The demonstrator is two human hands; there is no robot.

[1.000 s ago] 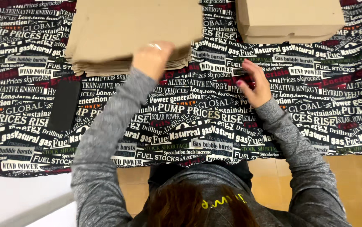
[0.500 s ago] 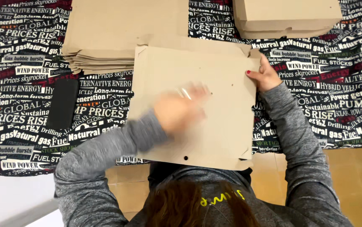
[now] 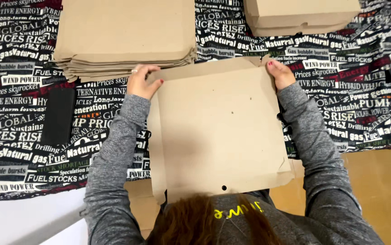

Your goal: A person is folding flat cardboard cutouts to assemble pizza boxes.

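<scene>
Cardboard, plain brown and matte: a flat, roughly square unfolded box blank [image 3: 218, 131] lies on the tabletop's black printed cloth [image 3: 32, 131], its narrow flap edge pointing away from the person. Left hand [image 3: 143, 81] and right hand [image 3: 279, 73] each pinch a far corner, grip closed on that flap. Just beyond sits a stack of flat brown cardboard blanks [image 3: 123, 36], with a folded brown cardboard box [image 3: 302, 16] beside it.

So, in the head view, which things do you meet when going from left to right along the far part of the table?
Stack of flat cardboard sheets → left hand → flat cardboard sheet held by both hands → right hand → folded cardboard box.
</scene>
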